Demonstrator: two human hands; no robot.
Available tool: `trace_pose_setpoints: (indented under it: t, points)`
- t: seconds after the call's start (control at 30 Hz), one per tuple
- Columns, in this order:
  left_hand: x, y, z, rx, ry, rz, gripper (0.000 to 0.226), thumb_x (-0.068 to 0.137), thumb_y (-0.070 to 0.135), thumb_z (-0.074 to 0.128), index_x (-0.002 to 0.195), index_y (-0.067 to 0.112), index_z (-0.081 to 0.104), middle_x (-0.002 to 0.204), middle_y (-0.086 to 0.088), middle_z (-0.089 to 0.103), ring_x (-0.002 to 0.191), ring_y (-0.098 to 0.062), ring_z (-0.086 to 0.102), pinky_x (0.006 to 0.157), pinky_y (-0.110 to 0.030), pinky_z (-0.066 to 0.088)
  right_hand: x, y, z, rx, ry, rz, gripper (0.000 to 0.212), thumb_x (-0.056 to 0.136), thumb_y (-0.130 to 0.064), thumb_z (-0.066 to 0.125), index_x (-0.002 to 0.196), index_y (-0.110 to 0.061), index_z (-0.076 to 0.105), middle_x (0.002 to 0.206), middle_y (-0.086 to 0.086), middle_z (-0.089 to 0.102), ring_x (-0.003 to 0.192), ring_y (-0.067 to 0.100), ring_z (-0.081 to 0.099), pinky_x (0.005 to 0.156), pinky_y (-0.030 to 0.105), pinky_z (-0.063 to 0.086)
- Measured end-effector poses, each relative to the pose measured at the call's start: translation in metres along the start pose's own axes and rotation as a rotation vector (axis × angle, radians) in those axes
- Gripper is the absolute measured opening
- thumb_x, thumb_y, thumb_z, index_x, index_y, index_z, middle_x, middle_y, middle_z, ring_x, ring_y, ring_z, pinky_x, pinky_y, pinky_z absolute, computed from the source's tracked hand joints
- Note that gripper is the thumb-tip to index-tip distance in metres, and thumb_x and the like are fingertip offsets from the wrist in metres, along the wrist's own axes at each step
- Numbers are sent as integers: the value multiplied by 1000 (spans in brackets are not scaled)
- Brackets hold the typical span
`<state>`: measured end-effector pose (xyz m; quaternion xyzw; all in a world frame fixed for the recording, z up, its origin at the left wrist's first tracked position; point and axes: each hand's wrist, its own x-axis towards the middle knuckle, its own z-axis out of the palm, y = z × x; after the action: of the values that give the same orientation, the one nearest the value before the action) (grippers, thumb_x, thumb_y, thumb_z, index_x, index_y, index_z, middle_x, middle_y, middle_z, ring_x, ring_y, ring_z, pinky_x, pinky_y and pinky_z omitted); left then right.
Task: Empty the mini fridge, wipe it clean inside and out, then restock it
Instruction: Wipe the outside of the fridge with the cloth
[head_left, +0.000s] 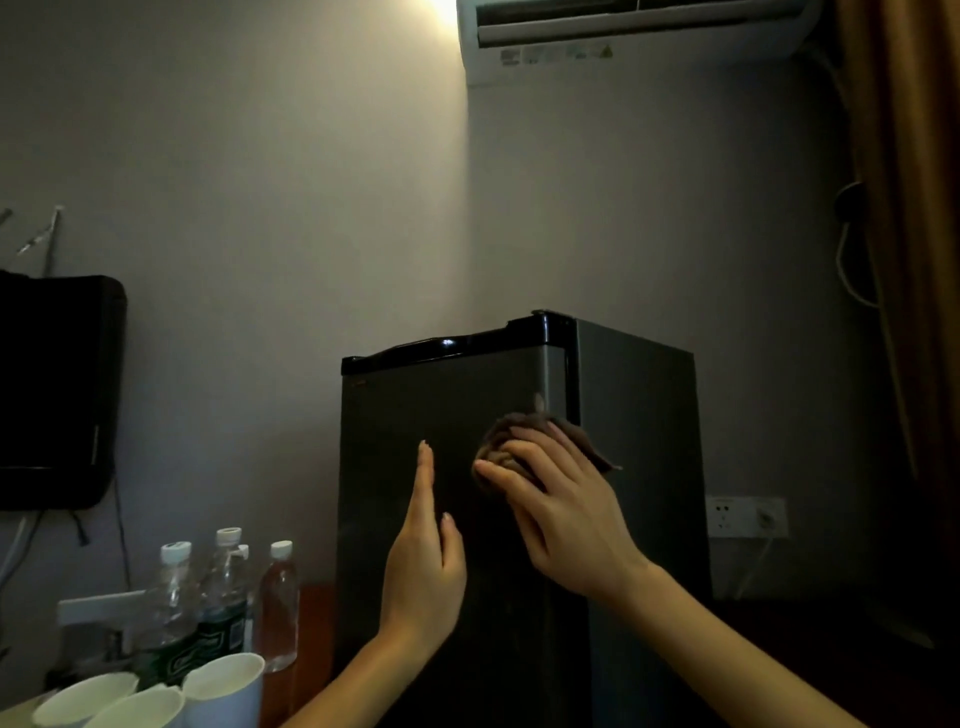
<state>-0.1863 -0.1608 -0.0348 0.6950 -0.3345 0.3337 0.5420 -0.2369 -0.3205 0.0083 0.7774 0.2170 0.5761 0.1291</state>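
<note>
1. Wiping the shut fridge (415, 405) door: my right hand (561, 514), fingers (524, 451) spread, presses a bunched cloth (569, 431) near its right edge.
2. My left hand (423, 566) is flat, empty, at the door.
3. I judge the cloth, only pinned, may slip.

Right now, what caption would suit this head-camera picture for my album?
Right hand presses a brown cloth to the closed mini fridge door, left hand flat beside it, bottles and cups waiting nearby.
</note>
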Motion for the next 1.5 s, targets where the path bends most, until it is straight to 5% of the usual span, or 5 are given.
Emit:
trace_pose_setpoints:
  t: [0.3, 0.43, 0.57, 1.0, 1.5]
  points:
    - [32, 5, -5, -33, -24, 115, 74, 97, 1, 47, 150, 29, 5, 158, 13, 7, 97, 45, 22, 75, 12, 27, 65, 13, -11, -43, 169, 238, 47, 96, -21, 51, 143, -24, 44, 153, 5, 33, 148, 23, 13, 115, 50, 26]
    - [69, -7, -15, -54, 22, 225, 72, 96, -2, 47, 150, 27, 9, 159, 11, 6, 106, 42, 21, 81, 12, 26, 112, 12, -14, -298, 98, 229, 40, 94, -24, 54, 134, -20, 55, 136, 8, 54, 134, 28, 41, 115, 46, 26]
    - [106, -36, -23, -73, 43, 296, 71, 97, 2, 46, 146, 37, 9, 159, 19, 3, 128, 29, 8, 96, 8, 19, 163, 1, -16, -469, -66, 349, 32, 98, -39, 41, 114, -19, 61, 105, 5, 64, 96, 25, 60, 71, 32, 36]
    - [218, -99, -22, -78, 215, 540, 43, 97, 18, 34, 137, 12, 48, 140, -3, 49, 138, -16, 36, 120, -51, 5, 173, 0, 8, -748, -85, 486, 38, 99, -39, 33, 85, -14, 59, 70, 4, 50, 60, 19, 41, 51, 25, 26]
    - [249, -83, -104, 105, -529, 534, 60, 87, 14, 50, 144, 21, 36, 142, 4, 41, 137, -12, 32, 119, -37, 17, 179, -5, -3, -567, -194, 592, 35, 94, -32, 44, 93, -9, 71, 90, 8, 68, 79, 24, 64, 70, 31, 47]
